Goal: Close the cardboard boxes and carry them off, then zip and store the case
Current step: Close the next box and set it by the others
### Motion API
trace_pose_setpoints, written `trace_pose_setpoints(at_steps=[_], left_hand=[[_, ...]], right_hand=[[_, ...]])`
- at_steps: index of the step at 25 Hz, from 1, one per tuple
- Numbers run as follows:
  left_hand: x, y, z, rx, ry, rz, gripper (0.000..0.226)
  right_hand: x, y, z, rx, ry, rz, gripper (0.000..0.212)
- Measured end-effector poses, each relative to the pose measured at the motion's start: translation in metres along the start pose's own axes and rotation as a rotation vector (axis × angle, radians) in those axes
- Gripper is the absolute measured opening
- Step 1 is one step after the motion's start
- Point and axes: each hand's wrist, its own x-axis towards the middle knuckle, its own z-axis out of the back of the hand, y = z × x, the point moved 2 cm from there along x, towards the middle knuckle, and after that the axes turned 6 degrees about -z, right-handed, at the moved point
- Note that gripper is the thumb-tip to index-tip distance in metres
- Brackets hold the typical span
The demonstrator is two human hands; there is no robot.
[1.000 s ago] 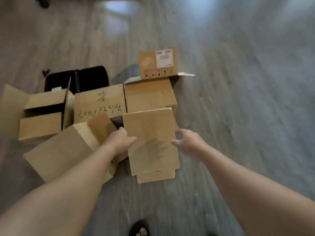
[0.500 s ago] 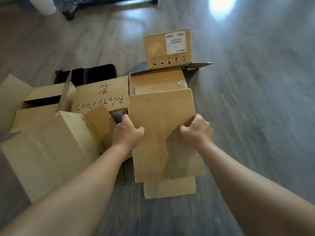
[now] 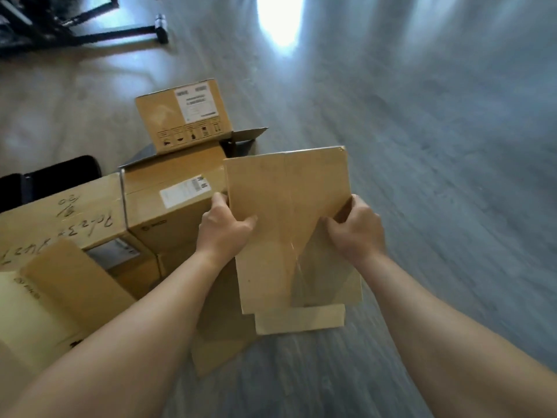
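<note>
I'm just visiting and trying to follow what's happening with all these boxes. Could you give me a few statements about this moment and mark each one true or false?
1. Both hands grip the same cardboard box, the left hand and right hand on opposite sides. True.
2. The handwritten box is the one being held. False: it sits untouched, to the left.
3. A box with a white label stands behind the others. True.
4. The black case is in the person's right hand. False: it lies on the floor, behind the boxes.
</note>
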Motion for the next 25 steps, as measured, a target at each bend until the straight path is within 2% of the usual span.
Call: trace_pose_setpoints(at_steps=[3, 5, 7, 9, 11, 14, 17, 19, 21, 23, 25], left_hand=[[0.006, -0.025, -0.026, -0.157, 0.071, -0.108, 0.052], [0.008, -0.032, -0.035, -0.277, 0.129, -0.134, 0.054], [0.007, -0.031, -0.039, -0.469, 0.203, -0.08, 0.05], [0.003, -0.028, -0.04, -0.618, 0.265, 0.028, 0.051], [0.002, -0.027, -0.035, -0.641, 0.307, 0.101, 0.064], [0.004, -0.024, -0.028, -0.71, 0.344, 0.188, 0.075], [-0.003, -0.01, -0.045, -0.821, 0.361, 0.309, 0.074], [-0.017, 0.003, -0.071, -0.893, 0.419, 0.442, 0.077], [-0.031, 0.019, -0.094, -0.942, 0.445, 0.621, 0.087], [-0.038, 0.037, -0.103, -0.954, 0.429, 0.781, 0.1], [-0.038, 0.049, -0.105, -0.937, 0.443, 0.831, 0.107]], right_hand=[[0.005, -0.025, 0.024, 0.124, -0.167, 0.055, 0.029], [0.009, -0.034, 0.032, 0.206, -0.218, 0.055, 0.036], [0.009, -0.044, 0.033, 0.247, -0.229, 0.015, 0.048], [0.004, -0.055, 0.031, 0.241, -0.223, 0.02, 0.042], [-0.001, -0.057, 0.027, 0.269, -0.203, 0.074, 0.031], [0.002, -0.038, 0.03, 0.288, -0.156, 0.132, 0.043], [0.013, 0.0, 0.041, 0.134, -0.154, 0.218, 0.056], [0.013, 0.019, 0.043, -0.051, -0.168, 0.331, 0.055], [0.009, 0.025, 0.035, -0.242, -0.092, 0.368, 0.052], [-0.001, 0.018, 0.018, -0.34, 0.047, 0.345, 0.058], [-0.01, 0.011, 0.006, -0.379, 0.096, 0.348, 0.065]])
